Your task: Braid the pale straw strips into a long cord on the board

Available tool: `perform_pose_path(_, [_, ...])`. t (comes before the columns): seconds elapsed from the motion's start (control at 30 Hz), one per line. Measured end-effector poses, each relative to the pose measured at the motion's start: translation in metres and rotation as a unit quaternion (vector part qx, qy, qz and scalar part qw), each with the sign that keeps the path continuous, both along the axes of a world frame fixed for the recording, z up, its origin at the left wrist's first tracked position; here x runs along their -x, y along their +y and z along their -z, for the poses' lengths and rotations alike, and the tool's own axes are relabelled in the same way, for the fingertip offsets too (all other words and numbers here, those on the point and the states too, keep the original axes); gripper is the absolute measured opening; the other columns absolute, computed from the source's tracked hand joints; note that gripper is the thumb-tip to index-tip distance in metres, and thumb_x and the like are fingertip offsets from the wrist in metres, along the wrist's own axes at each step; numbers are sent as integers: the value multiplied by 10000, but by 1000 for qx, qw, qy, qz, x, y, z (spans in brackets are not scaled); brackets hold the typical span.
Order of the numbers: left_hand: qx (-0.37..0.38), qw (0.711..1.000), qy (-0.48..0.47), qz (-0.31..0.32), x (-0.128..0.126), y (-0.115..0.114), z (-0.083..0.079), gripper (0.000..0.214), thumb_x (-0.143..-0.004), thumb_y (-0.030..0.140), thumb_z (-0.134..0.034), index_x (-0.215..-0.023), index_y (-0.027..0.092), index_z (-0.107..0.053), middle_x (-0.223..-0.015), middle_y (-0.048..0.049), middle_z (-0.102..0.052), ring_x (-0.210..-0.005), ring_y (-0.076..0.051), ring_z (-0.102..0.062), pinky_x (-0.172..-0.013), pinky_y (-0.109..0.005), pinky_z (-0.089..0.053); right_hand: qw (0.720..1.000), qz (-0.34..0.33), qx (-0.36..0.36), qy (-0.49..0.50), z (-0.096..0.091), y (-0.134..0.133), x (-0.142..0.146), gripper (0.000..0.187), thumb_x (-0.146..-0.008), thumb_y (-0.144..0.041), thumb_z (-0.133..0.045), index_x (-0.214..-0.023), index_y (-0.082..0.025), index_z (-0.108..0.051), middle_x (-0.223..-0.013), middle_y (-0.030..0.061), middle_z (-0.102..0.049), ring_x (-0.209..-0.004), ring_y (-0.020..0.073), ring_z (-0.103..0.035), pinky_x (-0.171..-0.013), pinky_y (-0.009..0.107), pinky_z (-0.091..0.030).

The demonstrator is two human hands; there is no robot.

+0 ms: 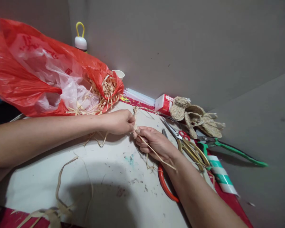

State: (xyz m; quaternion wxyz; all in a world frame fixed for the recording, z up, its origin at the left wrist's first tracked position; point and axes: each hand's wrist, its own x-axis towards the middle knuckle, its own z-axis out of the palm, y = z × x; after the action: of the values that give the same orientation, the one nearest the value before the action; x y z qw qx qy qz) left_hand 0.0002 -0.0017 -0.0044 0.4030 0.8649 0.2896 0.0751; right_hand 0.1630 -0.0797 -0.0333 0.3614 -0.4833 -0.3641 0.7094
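My left hand [120,122] and my right hand [154,142] meet over the middle of the white board. Both are closed on a thin cord of straw-coloured raffia [136,117], which rises between them and bends off to the right along the board's far edge. One loose strand [156,154] runs from my right fingertips down across the wrist. Shorter ends dangle below that hand. The fingertips partly hide the spot where the strands come together. Under my right forearm lies a tool with red-orange handles [165,186], partly covered.
A red plastic bag [21,79] spilling raffia lies at left. Gold-handled scissors [192,152], green-handled pruners [237,152], a green-and-white roll [222,174], a woven straw piece [192,115] and a red-white box [163,104] line the right side. Loose raffia [59,183] lies at front left.
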Motion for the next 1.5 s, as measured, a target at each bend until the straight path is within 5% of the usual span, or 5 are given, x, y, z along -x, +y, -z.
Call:
perform_pose_path(0.43, [305,952,16,-16,-1,3,5,173,-798,161,-437,-721,148,-592,-569,30,-494,-449,-83,-448,-465,-221,-358,1000,-6,-1,-6,0,-1,0,248,-788,-355,-663,-697,-135,-592,-444,-105,-294,-389,35,-157,-340,148,-128])
perform_pose_path(0.67, [347,937,19,25,5,14,6,148,-798,168,-429,-734,147,-561,-578,16,-543,-455,-88,-487,-500,-229,-414,1000,-9,0,2,-3,0,2,226,-782,-329,-657,-688,-137,-585,-446,-102,-309,-381,30,-166,-339,146,-137])
perform_pose_path(0.87, [27,998,39,-30,18,15,-32,78,-753,130,-478,-695,153,-527,-631,2,-587,-543,-92,-524,-527,-202,-395,1000,-15,-5,4,0,0,2,201,-780,-310,-635,-693,-136,-582,-451,-103,-306,-379,31,-163,-344,154,-136])
perform_pose_path(1.13, [-77,985,-51,-147,48,16,-103,81,-784,187,-524,-734,150,-575,-633,-22,-588,-517,-97,-513,-517,-229,-357,1000,-18,-10,15,2,0,1,190,-762,-298,-638,-683,-133,-586,-454,-100,-311,-373,26,-155,-331,156,-109])
perform_pose_path(1.5, [-406,887,184,-119,65,42,-59,189,-760,138,-440,-768,193,-620,-614,-24,-543,-532,-126,-442,-526,-269,-255,999,-32,-28,9,1,0,2,279,-762,-392,-648,-670,-138,-576,-453,-106,-305,-376,27,-152,-335,164,-117])
